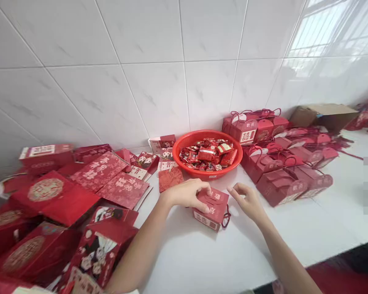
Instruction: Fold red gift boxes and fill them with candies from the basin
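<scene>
A small red candy gift box with pale lettering stands on the white surface in front of me. My left hand grips it from the left, thumb over the top and fingers curled at the back edge. Out of the box's right side hangs a dark red cord loop. Just right of the box my right hand is raised, its fingers loosely bent and nothing visible between them. Behind the box sits a red plastic basket with wrapped candies in it.
Finished-looking boxes with cord handles stand grouped at the right, near a brown cardboard box. Red bags and boxes are heaped at the left. A white tiled wall closes off the back of the white worktop.
</scene>
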### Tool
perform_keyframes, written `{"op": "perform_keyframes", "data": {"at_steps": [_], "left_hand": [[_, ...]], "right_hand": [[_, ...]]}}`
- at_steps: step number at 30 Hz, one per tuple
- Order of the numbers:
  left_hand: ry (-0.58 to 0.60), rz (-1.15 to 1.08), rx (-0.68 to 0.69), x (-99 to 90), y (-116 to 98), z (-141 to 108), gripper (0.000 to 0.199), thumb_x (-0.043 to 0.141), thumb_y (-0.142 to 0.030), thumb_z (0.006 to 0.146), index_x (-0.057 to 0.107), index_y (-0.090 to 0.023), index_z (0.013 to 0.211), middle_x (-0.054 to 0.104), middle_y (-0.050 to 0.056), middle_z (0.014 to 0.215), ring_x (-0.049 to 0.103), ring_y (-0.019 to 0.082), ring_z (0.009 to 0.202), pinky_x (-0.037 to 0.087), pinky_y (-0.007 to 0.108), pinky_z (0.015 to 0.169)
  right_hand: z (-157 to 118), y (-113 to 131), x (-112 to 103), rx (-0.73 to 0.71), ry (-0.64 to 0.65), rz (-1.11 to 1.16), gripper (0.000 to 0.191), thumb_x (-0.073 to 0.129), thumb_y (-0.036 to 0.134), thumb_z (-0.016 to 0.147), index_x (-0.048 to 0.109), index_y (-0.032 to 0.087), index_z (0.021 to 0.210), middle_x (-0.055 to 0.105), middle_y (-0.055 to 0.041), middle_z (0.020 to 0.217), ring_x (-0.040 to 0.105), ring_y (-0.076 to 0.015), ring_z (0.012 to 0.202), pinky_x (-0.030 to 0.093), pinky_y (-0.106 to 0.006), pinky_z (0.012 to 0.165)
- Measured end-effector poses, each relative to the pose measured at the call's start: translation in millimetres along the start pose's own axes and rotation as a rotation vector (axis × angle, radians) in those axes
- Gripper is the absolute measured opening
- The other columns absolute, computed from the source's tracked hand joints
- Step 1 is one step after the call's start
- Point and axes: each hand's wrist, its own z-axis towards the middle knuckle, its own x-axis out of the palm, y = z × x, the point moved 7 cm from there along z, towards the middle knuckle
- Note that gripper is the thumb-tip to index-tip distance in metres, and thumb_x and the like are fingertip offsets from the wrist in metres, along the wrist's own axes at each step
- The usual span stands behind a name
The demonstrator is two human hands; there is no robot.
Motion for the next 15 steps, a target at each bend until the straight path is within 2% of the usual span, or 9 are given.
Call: {"op": "perform_keyframes", "data": {"at_steps": [3, 6, 11, 15], "left_hand": [[-0.013, -0.015, -0.015, 0.4, 3, 2, 0.046, 0.077, -0.049, 0.070, 0.063, -0.025, 0.106, 0.056, 0.003, 0.105, 0.055, 0.025, 0.101, 0.042, 0.028, 0.079], [-0.020, -0.022, -0.029, 0.7, 3, 2, 0.046, 0.078, -0.046, 0.069, 0.063, -0.025, 0.107, 0.056, 0.003, 0.105, 0.055, 0.025, 0.102, 0.042, 0.028, 0.078], [-0.029, -0.011, -0.052, 0.2, 2, 1, 0.045, 0.080, -0.043, 0.068, 0.063, -0.025, 0.106, 0.058, 0.002, 0.108, 0.055, 0.025, 0.105, 0.042, 0.028, 0.081], [-0.049, -0.012, -0.068, -0.3, 3, 0, 0.048, 0.081, -0.043, 0.067, 0.063, -0.025, 0.108, 0.057, 0.003, 0.110, 0.056, 0.024, 0.103, 0.043, 0.028, 0.080]], "right_hand": [[-9, -3, 18, 0.055, 0.333, 0.070, 0.069, 0.044, 0.081, 0.083, 0.050, 0.017, 0.057, 0.051, -0.0012, 0.057, 0.044, -0.0133, 0.058, 0.037, -0.027, 0.058], [-19, -1, 28, 0.096, 0.521, 0.211, 0.067, 0.052, 0.079, 0.080, 0.052, 0.016, 0.058, 0.050, 0.0003, 0.057, 0.040, -0.0110, 0.057, 0.034, -0.025, 0.055], [-26, 1, 30, 0.214, 0.559, 0.470, 0.050, 0.079, 0.060, 0.069, 0.059, 0.015, 0.061, 0.057, -0.0004, 0.062, 0.046, -0.0109, 0.059, 0.038, -0.024, 0.057], [-27, 4, 23, 0.283, 0.506, 0.653, 0.041, 0.087, 0.049, 0.065, 0.063, 0.016, 0.063, 0.062, -0.0024, 0.064, 0.057, -0.0140, 0.062, 0.042, -0.024, 0.054]]}}
